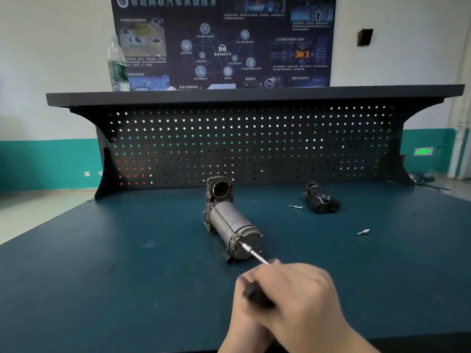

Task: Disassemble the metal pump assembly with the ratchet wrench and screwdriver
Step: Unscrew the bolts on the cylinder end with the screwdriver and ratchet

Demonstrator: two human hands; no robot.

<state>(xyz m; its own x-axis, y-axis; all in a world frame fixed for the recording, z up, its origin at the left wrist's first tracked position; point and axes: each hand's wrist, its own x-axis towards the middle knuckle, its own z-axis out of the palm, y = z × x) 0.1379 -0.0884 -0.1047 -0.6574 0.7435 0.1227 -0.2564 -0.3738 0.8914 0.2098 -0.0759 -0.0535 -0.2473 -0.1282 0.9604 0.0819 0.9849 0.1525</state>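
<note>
The metal pump assembly (pixel 229 220) lies on its side near the middle of the dark teal workbench top (pixel 102 263), its cylindrical body running diagonally from the open round port at its far end, close to the back edge, to the capped end nearer the person. A screwdriver (pixel 252 252) with a bright metal shaft meets a fastener on that near cap, and its dark handle disappears into the person's hands toward the front edge. The right hand (pixel 300 294) lies on top, fingers curled round the handle. The left hand (pixel 244 317) sits beneath and partly hidden by it; it is blurred, but its fingers appear wrapped round the same handle. Toward the right back of the bench top rests a dark removed part (pixel 321 198), well apart from the pump. Just to its left lies a loose screw (pixel 295 206), and nearer the right edge a small bright fitting (pixel 363 232) lies by itself. A perforated back panel (pixel 254 143) rises from the back edge and carries a dark shelf (pixel 254 95), on whose left end a clear water bottle (pixel 117 64) stands upright. Behind it a dark poster (pixel 224 39) with diagrams hangs on the wall.
</note>
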